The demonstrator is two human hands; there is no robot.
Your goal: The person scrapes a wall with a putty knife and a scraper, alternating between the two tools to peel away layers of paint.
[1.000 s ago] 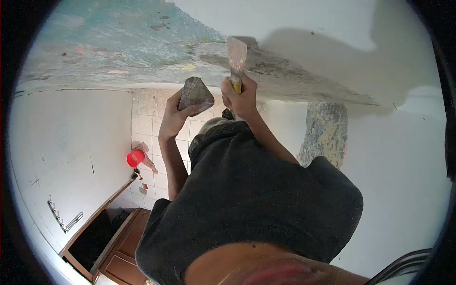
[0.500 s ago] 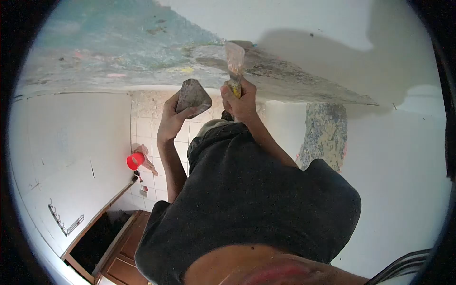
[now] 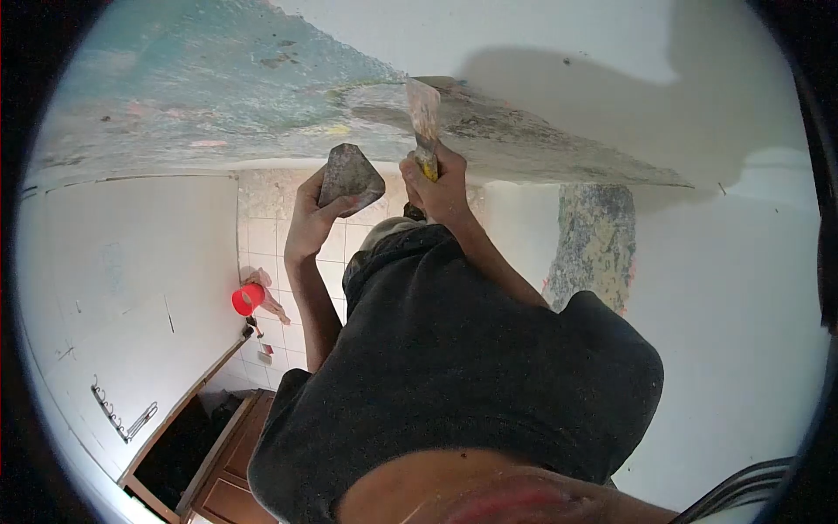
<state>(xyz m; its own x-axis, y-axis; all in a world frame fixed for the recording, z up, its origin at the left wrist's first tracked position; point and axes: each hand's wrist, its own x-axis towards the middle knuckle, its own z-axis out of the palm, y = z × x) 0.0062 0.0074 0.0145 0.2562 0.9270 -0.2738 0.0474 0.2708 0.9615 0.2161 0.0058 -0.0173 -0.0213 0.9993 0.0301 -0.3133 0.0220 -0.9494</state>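
Note:
My left hand is closed around a flat, grey, stone-like piece with angled corners, its fingers behind and thumb across the lower edge. To its right, my right hand grips a putty knife, with some yellow of the handle showing by the thumb. The blade points up, its tip overlapping the wall at the border of a rough bare patch. Peeling blue-green paint covers the wall left of the blade.
Smooth white wall lies above and right of the patch. A second stripped strip is at right. On the tiled floor stands a red bucket. A brown wooden door and wall hooks are at lower left.
The putty knife and my right hand have shifted slightly left along the wall. My left hand still holds the stone-like piece, almost in the same place.

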